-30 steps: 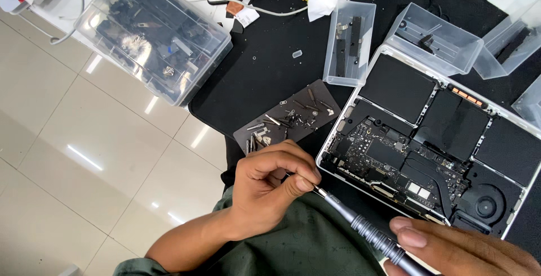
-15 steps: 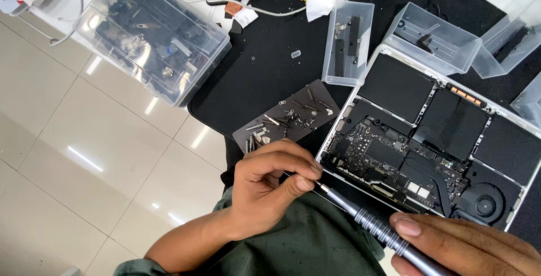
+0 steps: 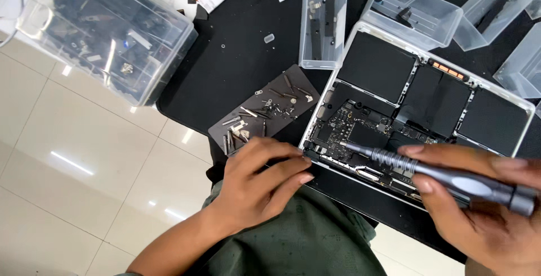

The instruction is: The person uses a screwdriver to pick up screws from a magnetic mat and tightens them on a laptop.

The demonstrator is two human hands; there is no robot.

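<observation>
An opened silver laptop [image 3: 530,108] lies with its back cover off, showing black battery cells [image 3: 375,65] and the logic board [image 3: 360,132]. My right hand [image 3: 484,219] grips a grey screwdriver [image 3: 451,177], whose tip rests on the left part of the board. My left hand [image 3: 259,186] sits at the laptop's near left corner, fingers curled together with their tips against the edge and nothing visible in them. Just beyond that hand is a dark grey mat [image 3: 282,84] scattered with several small screws and brackets.
A black work surface [image 3: 236,45] carries small clear plastic boxes [image 3: 324,17] [image 3: 411,8] behind the laptop, and more at the right edge. A large clear parts organiser [image 3: 107,28] overhangs the white tiled floor [image 3: 67,141] at the left. White cable and tissue lie at the back.
The screwdriver tip has left my left hand's fingers and moved right onto the logic board. My left hand has dropped to the laptop's corner. The view has shifted closer.
</observation>
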